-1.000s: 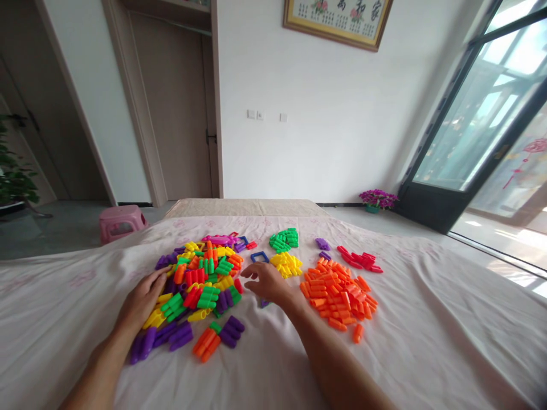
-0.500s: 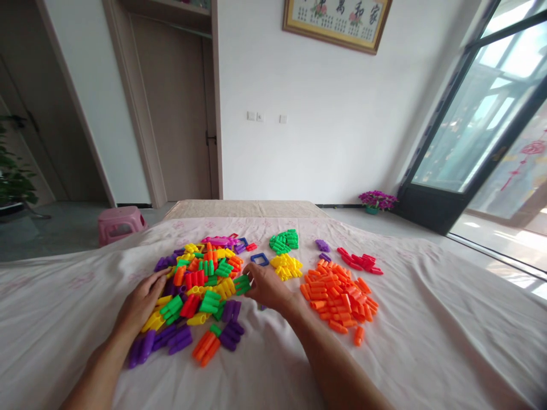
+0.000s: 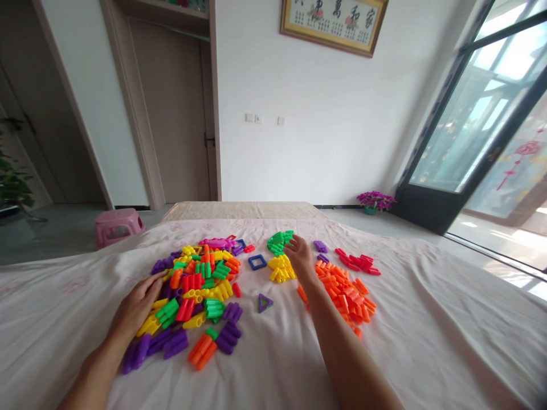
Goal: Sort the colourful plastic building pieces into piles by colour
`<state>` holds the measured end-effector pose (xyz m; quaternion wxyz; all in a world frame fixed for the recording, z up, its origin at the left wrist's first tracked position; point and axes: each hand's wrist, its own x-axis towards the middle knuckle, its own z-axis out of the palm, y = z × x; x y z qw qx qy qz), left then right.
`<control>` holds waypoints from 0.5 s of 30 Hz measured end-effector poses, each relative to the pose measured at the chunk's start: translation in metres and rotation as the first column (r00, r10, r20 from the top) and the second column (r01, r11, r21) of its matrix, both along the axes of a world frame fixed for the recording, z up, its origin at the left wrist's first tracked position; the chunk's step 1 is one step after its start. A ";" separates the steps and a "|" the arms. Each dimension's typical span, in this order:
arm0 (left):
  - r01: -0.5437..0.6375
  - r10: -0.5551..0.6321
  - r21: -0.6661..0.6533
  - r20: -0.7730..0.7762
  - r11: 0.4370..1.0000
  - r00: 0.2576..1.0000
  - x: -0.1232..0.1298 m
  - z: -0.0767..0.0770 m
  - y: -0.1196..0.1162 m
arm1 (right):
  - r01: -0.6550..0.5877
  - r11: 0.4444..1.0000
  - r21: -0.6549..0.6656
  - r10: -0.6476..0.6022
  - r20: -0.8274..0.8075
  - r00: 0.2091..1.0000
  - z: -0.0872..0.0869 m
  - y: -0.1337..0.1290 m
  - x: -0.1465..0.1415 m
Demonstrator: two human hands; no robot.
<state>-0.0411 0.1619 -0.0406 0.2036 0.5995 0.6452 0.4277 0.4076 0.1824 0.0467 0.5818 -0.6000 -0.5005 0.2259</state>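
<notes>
My left hand (image 3: 143, 293) rests at the left edge of a mixed heap of coloured plastic pieces (image 3: 192, 282), its fingertips touching yellow and purple ones; whether it grips any cannot be made out. My right hand (image 3: 299, 256) reaches to the right side of the green pile (image 3: 278, 242), fingers bent over it; what lies between them is hidden. Just below that pile is a yellow pile (image 3: 281, 269). Under and right of my right forearm spreads an orange pile (image 3: 348, 293), with red pieces (image 3: 356, 262) and purple pieces (image 3: 320, 246) behind it.
A blue square frame (image 3: 257, 262) and a purple triangle (image 3: 265, 303) lie between the heap and the piles, on a wrinkled pale cloth (image 3: 273, 364). A pink stool (image 3: 119, 225) stands beyond on the left, and a potted flower (image 3: 376, 200) at the back right.
My right hand has moved from the mixed heap, where it held a green piece, away and rightward to the green pile. The triangle is now uncovered. My left hand has hardly moved.
</notes>
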 end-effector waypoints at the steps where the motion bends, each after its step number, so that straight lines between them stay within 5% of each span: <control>1: -0.002 0.002 0.004 -0.002 1.000 1.000 0.000 0.000 0.000 | -0.005 1.000 0.001 0.005 -0.010 1.000 -0.001 0.001 0.003; 6: 0.010 -0.010 0.016 -0.006 1.000 1.000 0.001 0.002 -0.001 | -0.045 0.998 -0.049 0.054 0.195 0.979 -0.002 -0.006 -0.006; 8: -0.001 0.001 0.013 -0.006 1.000 1.000 0.003 0.004 -0.003 | -0.148 0.987 -0.060 0.159 0.301 0.940 -0.002 -0.013 -0.021; 12: -0.018 0.018 -0.004 -0.010 1.000 1.000 0.005 0.007 -0.005 | -0.509 0.846 -0.158 0.525 0.410 0.746 -0.003 -0.033 -0.062; 15: -0.005 0.005 0.008 -0.009 1.000 1.000 0.005 0.006 -0.005 | -0.605 0.762 -0.232 0.628 0.491 0.603 -0.008 -0.050 -0.090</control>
